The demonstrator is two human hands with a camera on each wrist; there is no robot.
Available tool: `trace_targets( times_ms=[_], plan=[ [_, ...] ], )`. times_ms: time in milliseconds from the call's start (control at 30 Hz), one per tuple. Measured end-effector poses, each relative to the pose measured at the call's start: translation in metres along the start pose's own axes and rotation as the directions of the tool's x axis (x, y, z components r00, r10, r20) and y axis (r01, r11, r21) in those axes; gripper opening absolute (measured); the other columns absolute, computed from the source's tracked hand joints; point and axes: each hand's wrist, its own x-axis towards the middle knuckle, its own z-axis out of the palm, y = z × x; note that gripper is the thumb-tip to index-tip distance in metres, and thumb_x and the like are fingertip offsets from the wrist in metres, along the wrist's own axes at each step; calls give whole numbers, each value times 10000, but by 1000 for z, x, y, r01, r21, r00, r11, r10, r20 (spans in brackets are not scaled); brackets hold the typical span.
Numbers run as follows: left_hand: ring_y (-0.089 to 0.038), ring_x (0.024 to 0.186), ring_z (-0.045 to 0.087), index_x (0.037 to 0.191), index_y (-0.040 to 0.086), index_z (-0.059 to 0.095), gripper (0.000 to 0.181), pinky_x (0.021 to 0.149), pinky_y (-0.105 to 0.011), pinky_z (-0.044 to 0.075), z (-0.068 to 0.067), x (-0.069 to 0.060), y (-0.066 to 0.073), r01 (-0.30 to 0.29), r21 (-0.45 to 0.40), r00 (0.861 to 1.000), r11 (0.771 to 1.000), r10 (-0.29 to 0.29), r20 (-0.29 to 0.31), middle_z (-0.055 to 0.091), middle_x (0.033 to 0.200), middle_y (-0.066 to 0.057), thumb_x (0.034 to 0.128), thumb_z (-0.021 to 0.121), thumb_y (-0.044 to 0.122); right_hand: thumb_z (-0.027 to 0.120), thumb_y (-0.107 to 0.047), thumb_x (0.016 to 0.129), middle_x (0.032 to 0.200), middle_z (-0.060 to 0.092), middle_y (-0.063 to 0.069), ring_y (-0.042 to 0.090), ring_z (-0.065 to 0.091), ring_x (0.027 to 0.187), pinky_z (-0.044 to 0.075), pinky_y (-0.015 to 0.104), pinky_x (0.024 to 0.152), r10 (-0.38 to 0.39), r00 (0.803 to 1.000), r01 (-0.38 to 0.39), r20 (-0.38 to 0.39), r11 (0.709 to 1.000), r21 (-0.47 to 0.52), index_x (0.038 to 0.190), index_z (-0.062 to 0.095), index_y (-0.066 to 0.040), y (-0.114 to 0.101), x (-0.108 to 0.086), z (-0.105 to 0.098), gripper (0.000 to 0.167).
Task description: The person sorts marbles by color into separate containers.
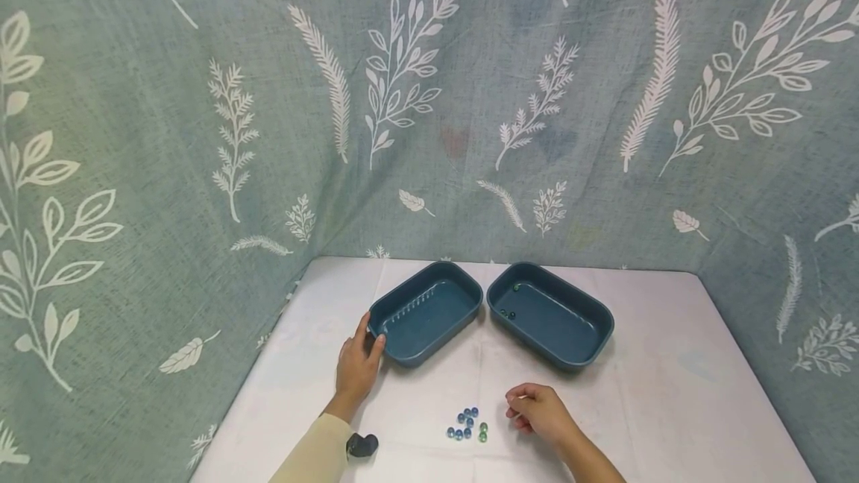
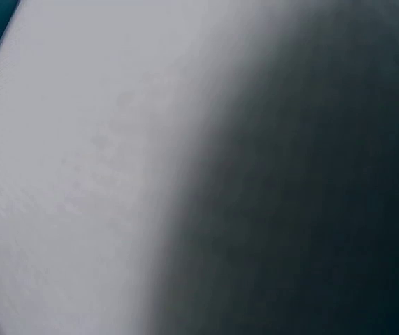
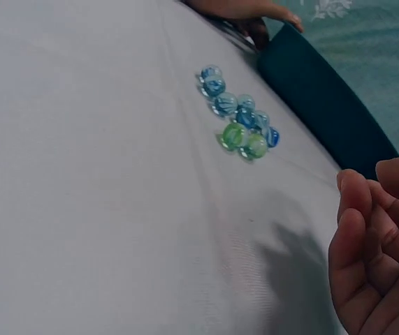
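My left hand [image 1: 358, 369] grips the near left corner of the left blue tray [image 1: 411, 358], thumb at the rim. That tray has no marbles visible in it. To the right of several blue marbles [image 1: 467, 433] and two green marbles [image 1: 483, 427], my right hand [image 1: 542, 413] hovers over the white cloth. In the right wrist view the right hand [image 3: 381, 244] has loosely bent fingers with no object visible between them. The marbles [image 3: 225, 105] lie in a loose cluster there. The left wrist view is blurred and shows no hand.
A second blue tray [image 1: 570, 366] stands behind my right hand, with a few marbles [image 1: 512, 316] at its left end. A small dark object [image 1: 365, 446] is beside my left wrist. Leaf-patterned green fabric [image 1: 470, 133] hangs behind and at both sides of the table.
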Motion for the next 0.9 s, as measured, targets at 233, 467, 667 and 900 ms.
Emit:
trace_targets(
  times_ms=[233, 467, 667, 900],
  plan=[
    [-392, 1205, 495, 1535, 342, 266, 632, 976, -592, 376, 3, 2, -3, -1, 17, 1000, 1000, 1, 4, 479, 1453, -95, 977, 486, 539, 608, -108, 931, 757, 664, 51, 142, 600, 603, 507, 303, 555, -3, 999, 3, 39, 1000, 0, 1011, 654, 41, 2, -3, 6, 176],
    [-387, 1216, 487, 1539, 348, 253, 639, 984, -593, 370, 2, 1, -2, 6, 17, 1000, 1000, -6, 12, 460, 1470, -83, 976, 449, 576, 607, -86, 920, 745, 662, 49, 131, 597, 584, 511, 291, 534, -28, 998, 29, 50, 999, -17, 999, 658, 47, 5, -4, 13, 163],
    [-422, 1250, 464, 1540, 345, 253, 638, 1008, -613, 334, 2, 0, -1, 5, 17, 1000, 1000, -5, -3, 459, 1467, -97, 977, 445, 576, 607, -80, 917, 728, 655, 44, 121, 584, 561, 496, 279, 515, -38, 997, 41, 67, 998, -53, 983, 661, 23, 8, -3, 21, 133],
    [-436, 1267, 448, 1538, 333, 264, 634, 1028, -620, 306, 1, -1, 0, -3, 1, 1000, 1000, 3, -6, 466, 1459, -106, 979, 465, 554, 615, -80, 916, 701, 657, 39, 114, 571, 537, 491, 277, 504, -36, 994, 48, 99, 992, -118, 952, 669, -20, 12, -4, 30, 89]
  ],
)
